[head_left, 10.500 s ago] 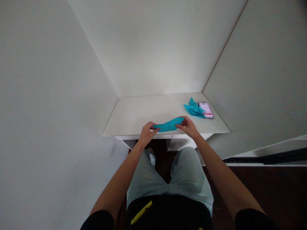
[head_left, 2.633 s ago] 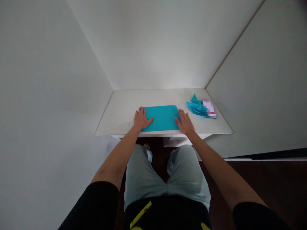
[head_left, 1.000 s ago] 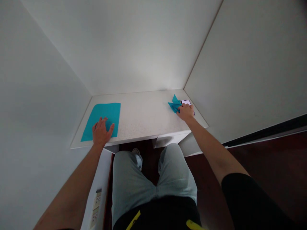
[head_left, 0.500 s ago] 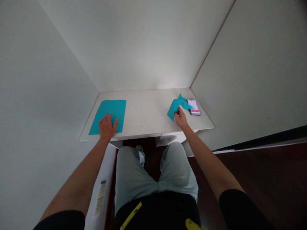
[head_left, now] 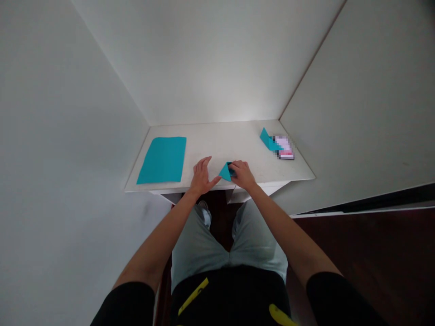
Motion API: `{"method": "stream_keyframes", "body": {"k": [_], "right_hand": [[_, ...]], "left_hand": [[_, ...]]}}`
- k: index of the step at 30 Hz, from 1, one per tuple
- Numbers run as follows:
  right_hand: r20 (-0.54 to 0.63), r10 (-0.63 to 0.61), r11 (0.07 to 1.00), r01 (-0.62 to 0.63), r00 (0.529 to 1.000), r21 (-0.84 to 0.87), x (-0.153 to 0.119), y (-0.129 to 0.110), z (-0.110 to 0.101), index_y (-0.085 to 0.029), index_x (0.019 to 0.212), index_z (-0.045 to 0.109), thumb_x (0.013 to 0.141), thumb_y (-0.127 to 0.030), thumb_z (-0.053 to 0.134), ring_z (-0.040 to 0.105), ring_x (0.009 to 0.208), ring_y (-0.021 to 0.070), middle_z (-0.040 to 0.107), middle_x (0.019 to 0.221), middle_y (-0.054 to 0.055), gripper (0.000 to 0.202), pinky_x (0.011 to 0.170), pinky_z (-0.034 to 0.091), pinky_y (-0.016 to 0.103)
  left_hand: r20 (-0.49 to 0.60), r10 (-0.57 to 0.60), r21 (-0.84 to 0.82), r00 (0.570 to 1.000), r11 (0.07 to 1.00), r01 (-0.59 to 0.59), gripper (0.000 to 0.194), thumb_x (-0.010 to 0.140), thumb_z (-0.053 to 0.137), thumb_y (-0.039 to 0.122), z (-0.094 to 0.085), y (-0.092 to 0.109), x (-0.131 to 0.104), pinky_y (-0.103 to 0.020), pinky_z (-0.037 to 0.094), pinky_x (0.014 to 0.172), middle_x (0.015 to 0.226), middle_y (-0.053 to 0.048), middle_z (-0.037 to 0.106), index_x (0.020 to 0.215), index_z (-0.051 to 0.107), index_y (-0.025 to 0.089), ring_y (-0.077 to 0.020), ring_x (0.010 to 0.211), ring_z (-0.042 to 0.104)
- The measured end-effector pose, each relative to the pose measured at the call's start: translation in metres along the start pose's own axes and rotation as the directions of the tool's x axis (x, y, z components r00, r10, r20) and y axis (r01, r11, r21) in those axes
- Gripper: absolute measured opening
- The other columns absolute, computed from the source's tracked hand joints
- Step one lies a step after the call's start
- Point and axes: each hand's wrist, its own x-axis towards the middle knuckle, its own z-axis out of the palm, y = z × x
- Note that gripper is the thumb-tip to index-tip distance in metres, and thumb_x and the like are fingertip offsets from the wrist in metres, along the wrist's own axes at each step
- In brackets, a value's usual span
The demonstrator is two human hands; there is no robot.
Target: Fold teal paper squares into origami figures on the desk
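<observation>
A folded teal paper piece point(head_left: 225, 172) is near the front edge of the white table, between my hands. My right hand point(head_left: 242, 174) grips its right side, the fingers partly hiding it. My left hand point(head_left: 203, 175) has its fingers spread, with the thumb tip at the left corner of the piece. Flat on the left of the table lies a teal sheet point(head_left: 163, 160). Another folded teal piece point(head_left: 269, 141) rests at the right, overlapping a phone-like object point(head_left: 284, 147) whose surface is pixelated.
The white table point(head_left: 217, 136) meets walls at its back, left and right. Below its front edge are a white drawer front point(head_left: 239, 194) and my legs point(head_left: 258, 240) in light trousers.
My right hand has moved left and nearer the front edge with a folded piece. My left hand has left the flat sheet and moved right beside that piece. The view has shifted slightly.
</observation>
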Motion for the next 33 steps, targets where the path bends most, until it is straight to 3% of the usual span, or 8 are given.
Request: {"method": "stream_keyframes", "body": {"k": [3, 6, 11, 16, 23, 33], "right_hand": [[-0.003, 0.007, 0.999, -0.007, 1.000, -0.049, -0.001, -0.002, 0.000, -0.024, 0.126, 0.077, 0.089, -0.024, 0.075, 0.052, 0.116, 0.0345, 0.066, 0.127, 0.013, 0.037, 0.101, 0.039, 0.047], [0.011, 0.026, 0.996, -0.025, 1.000, -0.088, 0.000, -0.006, 0.000, -0.029, 0.130, 0.078, 0.093, -0.031, 0.075, 0.049, 0.114, 0.0348, 0.061, 0.132, 0.014, 0.038, 0.099, 0.039, 0.048], [0.029, 0.005, 0.993, -0.001, 1.000, -0.118, 0.001, -0.010, 0.000, -0.030, 0.133, 0.078, 0.102, -0.036, 0.065, 0.049, 0.112, 0.0336, 0.058, 0.135, 0.014, 0.033, 0.099, 0.040, 0.048], [-0.004, 0.031, 0.996, -0.031, 1.000, -0.089, 0.002, -0.008, 0.001, -0.027, 0.133, 0.074, 0.104, -0.036, 0.061, 0.051, 0.110, 0.0329, 0.061, 0.130, 0.014, 0.033, 0.099, 0.041, 0.047], [-0.046, 0.070, 0.998, -0.070, 0.997, 0.003, 0.004, -0.007, 0.005, -0.019, 0.140, 0.063, 0.100, -0.035, 0.064, 0.054, 0.116, 0.0364, 0.066, 0.128, 0.017, 0.043, 0.103, 0.043, 0.049], [-0.061, 0.062, 0.995, -0.057, 0.996, 0.083, 0.003, -0.006, 0.002, -0.016, 0.140, 0.061, 0.096, -0.032, 0.065, 0.059, 0.113, 0.0362, 0.070, 0.121, 0.016, 0.047, 0.103, 0.045, 0.049]], "left_hand": [[0.091, 0.011, -0.064, 0.996, 0.998, -0.005, 0.099, 0.098, 0.053, 0.081, 0.003, 0.006, 0.007, -0.055, 0.035, 0.123, 0.161, -0.024, 0.050, 0.170, 0.032, 0.017, -0.0388, 0.149, 0.046], [0.107, -0.014, -0.131, 0.994, 0.991, 0.028, 0.090, 0.103, 0.044, 0.080, 0.003, 0.008, 0.010, -0.052, 0.038, 0.121, 0.160, -0.021, 0.052, 0.171, 0.036, 0.021, -0.0356, 0.147, 0.049], [0.122, -0.043, -0.158, 0.992, 0.985, 0.062, 0.058, 0.112, 0.042, 0.061, 0.002, 0.005, 0.010, -0.049, 0.039, 0.121, 0.157, -0.013, 0.053, 0.158, 0.059, 0.031, -0.0297, 0.147, 0.051], [0.144, -0.060, -0.180, 0.988, 0.980, 0.085, 0.044, 0.111, 0.049, 0.043, 0.004, 0.001, 0.012, -0.048, 0.043, 0.120, 0.149, -0.011, 0.059, 0.148, 0.068, 0.031, -0.0278, 0.141, 0.057], [0.173, -0.054, -0.261, 0.983, 0.960, 0.098, 0.041, 0.108, 0.047, 0.029, 0.003, 0.003, 0.017, -0.045, 0.053, 0.111, 0.140, -0.010, 0.066, 0.136, 0.078, 0.029, -0.0248, 0.119, 0.070], [0.196, -0.061, -0.290, 0.979, 0.950, 0.118, 0.042, 0.109, 0.043, 0.025, 0.000, 0.008, 0.021, -0.045, 0.055, 0.110, 0.130, -0.008, 0.075, 0.137, 0.075, 0.027, -0.0257, 0.124, 0.070]]}}
